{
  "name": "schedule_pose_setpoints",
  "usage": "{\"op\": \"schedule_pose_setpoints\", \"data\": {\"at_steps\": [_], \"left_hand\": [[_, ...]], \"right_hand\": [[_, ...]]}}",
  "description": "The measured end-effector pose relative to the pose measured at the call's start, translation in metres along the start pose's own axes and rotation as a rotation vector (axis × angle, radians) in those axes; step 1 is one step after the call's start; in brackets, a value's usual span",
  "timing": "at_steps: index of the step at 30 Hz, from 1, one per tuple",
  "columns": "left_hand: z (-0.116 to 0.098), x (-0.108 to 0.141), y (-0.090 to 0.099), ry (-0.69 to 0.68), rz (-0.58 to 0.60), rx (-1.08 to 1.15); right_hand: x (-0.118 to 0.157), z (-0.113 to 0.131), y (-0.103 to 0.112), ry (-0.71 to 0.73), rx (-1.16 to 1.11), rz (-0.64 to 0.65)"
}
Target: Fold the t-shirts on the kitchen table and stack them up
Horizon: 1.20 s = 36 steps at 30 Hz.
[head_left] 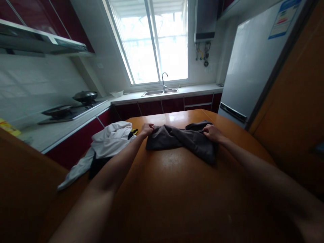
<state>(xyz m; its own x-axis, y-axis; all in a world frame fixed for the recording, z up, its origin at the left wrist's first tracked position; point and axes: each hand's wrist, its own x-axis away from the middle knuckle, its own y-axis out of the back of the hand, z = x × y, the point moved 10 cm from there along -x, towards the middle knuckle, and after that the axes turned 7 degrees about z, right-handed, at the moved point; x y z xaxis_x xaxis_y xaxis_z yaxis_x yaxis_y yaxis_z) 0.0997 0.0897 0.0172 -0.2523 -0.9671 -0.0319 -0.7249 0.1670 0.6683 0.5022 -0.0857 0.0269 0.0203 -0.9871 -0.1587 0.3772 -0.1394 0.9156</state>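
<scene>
A dark grey garment [174, 136], rumpled and partly folded over itself, lies across the far half of the wooden table [162, 189]. Whether it is trousers or a top I cannot tell. My left hand [147, 129] pinches its upper left corner between closed fingers. At the garment's right side, my right hand [212, 132] is closed on a fold of the cloth. Part of the cloth rises a little behind the right hand. Its lower right end trails toward me on the tabletop.
White clothes [113, 136] are heaped at the table's left edge, with black and yellow cloth among them and a sleeve [76, 172] hanging down. Beyond stand a counter with a sink [159, 92] and a stove with pans [84, 96]. A fridge [253, 60] stands at the right.
</scene>
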Motion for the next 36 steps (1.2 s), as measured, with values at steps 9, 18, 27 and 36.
{"op": "schedule_pose_setpoints", "data": {"at_steps": [9,18,27,36], "left_hand": [[-0.021,0.082,0.009,-0.04,0.068,0.1],[-0.046,0.187,0.071,-0.351,-0.022,0.02],[-0.017,0.323,0.03,-0.204,0.864,0.014],[-0.021,0.192,0.019,-0.294,0.21,-0.034]], "right_hand": [[0.075,0.075,0.069,0.385,-0.093,-0.229],[0.198,0.098,0.073,0.616,-0.181,-0.044],[0.259,0.094,0.041,0.443,-0.278,0.387],[0.129,-0.003,0.04,-0.041,-0.327,-0.023]]}}
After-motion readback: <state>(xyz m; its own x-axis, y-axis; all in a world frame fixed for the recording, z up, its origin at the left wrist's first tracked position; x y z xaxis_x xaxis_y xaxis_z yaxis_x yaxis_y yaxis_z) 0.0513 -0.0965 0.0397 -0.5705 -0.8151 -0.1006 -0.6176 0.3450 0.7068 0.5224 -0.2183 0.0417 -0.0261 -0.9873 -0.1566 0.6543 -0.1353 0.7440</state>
